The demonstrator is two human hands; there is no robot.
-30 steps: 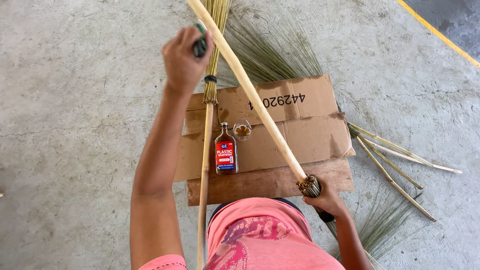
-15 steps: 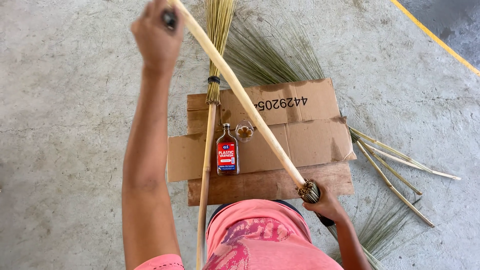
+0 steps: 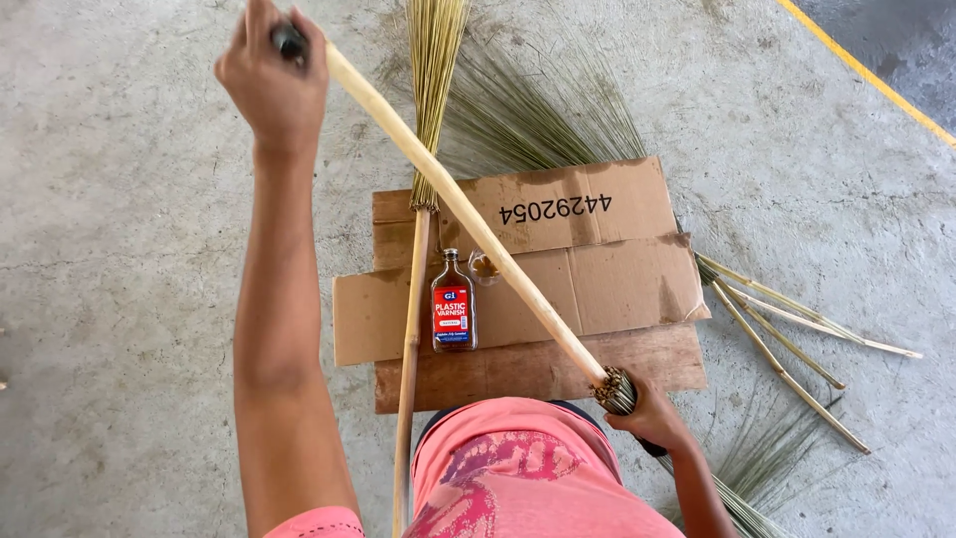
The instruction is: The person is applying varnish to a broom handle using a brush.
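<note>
Nearest the camera, pink shorts (image 3: 518, 478) fill the bottom edge; the person sits over the work. Right hand (image 3: 652, 413) is closed around the bound base of a broom, where the wrapped bristle end (image 3: 615, 389) meets the pale wooden stick (image 3: 468, 214); I judge that grip anchors the low end so the stick can be worked along its length. The stick slants up and left across flattened cardboard (image 3: 588, 289) laid on the concrete floor (image 3: 119, 299), seemingly as a work mat. On the cardboard stands a small flat bottle of brown liquid with a red label (image 3: 453, 304), uncapped I think, a small lid-like thing (image 3: 485, 267) just beside it. A second broom's thin handle (image 3: 410, 339) lies left of the bottle, bristles (image 3: 434, 90) pointing away. Farthest out, left hand (image 3: 274, 75) is raised, fist closed on a small dark object (image 3: 290, 40) pressed to the stick's upper part. Loose sticks (image 3: 787, 339) lie right; yellow line (image 3: 866, 75) beyond.
</note>
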